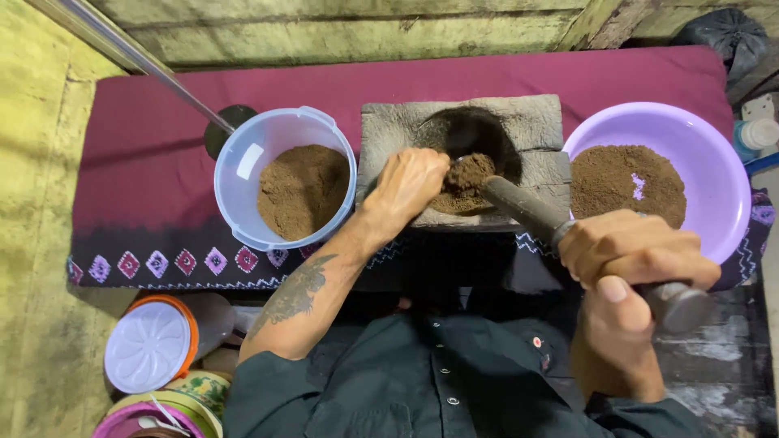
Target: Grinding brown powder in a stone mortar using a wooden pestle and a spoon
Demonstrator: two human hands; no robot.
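The right hand (pixel 637 251) was wrapped tight around the upper end of a dark, heavy pestle (pixel 527 209), a full-fisted grip with the thumb laid over the top and the flat butt of the tool showing just past the fingers. From that grip the pestle's long axis ran on a slant, up and away to the left, its working end pointing down into the hollow of a grey stone mortar (pixel 535 130) and buried in a heap of brown powder (pixel 464 182) there. The left hand (pixel 407 185) lay at the far end of the tool from the grip, fingers curled down over the mortar's near edge and touching the powder right beside the pestle's tip; whether it pinched any powder or merely pressed on it could not be told. Beyond that hand, still further from the grip, stood a clear plastic tub (pixel 243 186) part filled with the same brown powder, a long metal handle (pixel 130 53) slanting away behind it. Close above the grip, almost touching the knuckles, sat a lilac basin (pixel 714 146) holding a flat mound of powder. All three vessels rested on a bench covered by a maroon cloth (pixel 154 138) with a patterned border. Below, far to the left of the grip, a white lid with an orange rim (pixel 148 345) lay among other containers.
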